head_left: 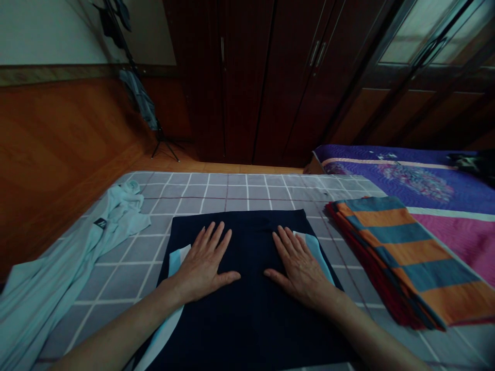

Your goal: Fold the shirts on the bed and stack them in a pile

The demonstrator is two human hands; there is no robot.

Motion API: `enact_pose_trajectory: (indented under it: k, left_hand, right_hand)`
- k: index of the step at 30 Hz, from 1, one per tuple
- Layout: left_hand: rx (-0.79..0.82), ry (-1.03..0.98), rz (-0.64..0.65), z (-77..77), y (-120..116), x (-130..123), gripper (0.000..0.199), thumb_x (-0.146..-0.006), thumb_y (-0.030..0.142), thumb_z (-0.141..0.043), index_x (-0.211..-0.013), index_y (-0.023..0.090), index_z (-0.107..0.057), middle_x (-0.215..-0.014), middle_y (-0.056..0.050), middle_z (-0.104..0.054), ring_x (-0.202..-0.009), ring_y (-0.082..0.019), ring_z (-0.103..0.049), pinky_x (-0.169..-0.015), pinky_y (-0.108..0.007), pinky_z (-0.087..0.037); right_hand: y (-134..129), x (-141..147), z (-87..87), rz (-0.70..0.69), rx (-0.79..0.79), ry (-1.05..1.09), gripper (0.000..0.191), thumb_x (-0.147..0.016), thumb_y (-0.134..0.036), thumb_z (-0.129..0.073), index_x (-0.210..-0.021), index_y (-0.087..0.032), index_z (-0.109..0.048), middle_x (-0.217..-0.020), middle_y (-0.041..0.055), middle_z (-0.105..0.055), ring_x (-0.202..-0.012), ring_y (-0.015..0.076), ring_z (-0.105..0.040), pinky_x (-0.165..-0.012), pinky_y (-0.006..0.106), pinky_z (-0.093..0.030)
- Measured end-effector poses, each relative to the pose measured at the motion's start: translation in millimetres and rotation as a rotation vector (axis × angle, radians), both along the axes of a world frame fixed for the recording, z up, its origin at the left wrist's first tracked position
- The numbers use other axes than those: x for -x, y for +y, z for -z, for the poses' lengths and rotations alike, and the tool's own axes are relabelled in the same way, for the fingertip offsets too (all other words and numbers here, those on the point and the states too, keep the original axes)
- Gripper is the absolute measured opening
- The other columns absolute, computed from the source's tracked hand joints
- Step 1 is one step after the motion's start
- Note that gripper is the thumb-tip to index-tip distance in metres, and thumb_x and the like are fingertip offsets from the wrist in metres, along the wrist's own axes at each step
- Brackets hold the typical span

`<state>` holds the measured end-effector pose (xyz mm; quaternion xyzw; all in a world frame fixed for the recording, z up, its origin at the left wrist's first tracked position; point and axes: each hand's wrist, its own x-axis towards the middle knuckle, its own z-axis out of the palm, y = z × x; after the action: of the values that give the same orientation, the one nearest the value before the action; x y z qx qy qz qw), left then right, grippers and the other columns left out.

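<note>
A dark navy garment (pixel 247 319) with light blue and white side panels lies flat and folded on a grey checked bed cover (pixel 228 188). My left hand (pixel 207 263) rests palm down on its left part, fingers stretched and slightly spread, partly over the light blue panel. On the right part, my right hand (pixel 299 263) lies flat too, its thumb pointing inward, beside the other light blue panel. Both hands touch the cloth without gripping it. The forearms hide some of the garment's near edges.
A pale mint garment (pixel 93 247) lies loosely along the left. Folded striped orange and blue cloth (pixel 417 247) sits on dark red cloth at the right. Beyond are a purple and pink bed (pixel 382 167), a dark wardrobe (pixel 266 82) and a clothes stand (pixel 129 56).
</note>
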<state>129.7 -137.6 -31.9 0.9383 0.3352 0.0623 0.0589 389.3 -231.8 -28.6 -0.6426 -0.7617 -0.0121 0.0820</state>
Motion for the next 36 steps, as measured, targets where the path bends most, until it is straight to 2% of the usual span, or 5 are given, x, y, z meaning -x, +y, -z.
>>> enact_pose_trajectory:
  k: [4, 9, 17, 27, 36]
  left_hand:
    - [-0.042, -0.024, 0.062, -6.5, -1, 1, 0.083, -0.085, 0.066, -0.04, -0.149, 0.022, -0.013, -0.156, -0.011, -0.007, -0.141, -0.035, -0.003, -0.111, -0.056, -0.012]
    - [0.025, 0.04, 0.227, -11.8, -2, 1, 0.077, -0.087, 0.063, -0.04, -0.148, 0.031, -0.008, -0.155, -0.004, -0.017, -0.142, -0.029, -0.009, -0.112, -0.053, -0.011]
    - [0.062, 0.046, 0.177, -13.3, -1, 3, 0.078, -0.086, 0.067, -0.036, -0.148, 0.029, -0.009, -0.155, -0.005, -0.016, -0.142, -0.028, -0.008, -0.113, -0.052, -0.005]
    - [-0.033, 0.085, 0.095, -27.3, -21, 24, 0.073, -0.089, 0.062, -0.038, -0.148, 0.028, -0.013, -0.155, -0.006, -0.018, -0.142, -0.028, -0.012, -0.113, -0.051, -0.008]
    - [-0.069, 0.097, -0.134, -21.6, -34, 72, 0.069, -0.09, 0.057, -0.04, -0.148, 0.028, -0.017, -0.153, -0.007, -0.023, -0.14, -0.028, -0.018, -0.112, -0.05, -0.015]
  right_hand:
    - [-5, 7, -13.0, -0.091, -0.03, 0.013, 0.08, -0.087, -0.06, -0.044, -0.145, -0.008, -0.027, -0.152, 0.02, -0.016, -0.14, 0.0333, -0.01, -0.11, 0.054, -0.023]
    - [-8, 14, -19.1, -0.291, 0.081, 0.036, 0.077, -0.086, -0.06, -0.046, -0.146, -0.015, -0.025, -0.15, 0.0148, -0.025, -0.139, 0.0308, -0.017, -0.11, 0.053, -0.024]
    - [-4, 5, -5.0, -0.208, -0.016, 0.014, 0.076, -0.088, -0.06, -0.043, -0.145, -0.013, -0.029, -0.15, 0.0161, -0.025, -0.139, 0.0306, -0.02, -0.11, 0.053, -0.025]
    - [-3, 4, -7.8, -0.22, 0.01, 0.013, 0.069, -0.09, -0.056, -0.042, -0.143, -0.012, -0.032, -0.15, 0.0162, -0.026, -0.139, 0.0299, -0.02, -0.11, 0.053, -0.025]
    - [-3, 4, -5.0, -0.21, 0.018, 0.034, 0.064, -0.091, -0.052, -0.043, -0.142, -0.014, -0.036, -0.149, 0.0149, -0.028, -0.138, 0.0297, -0.024, -0.11, 0.053, -0.027]
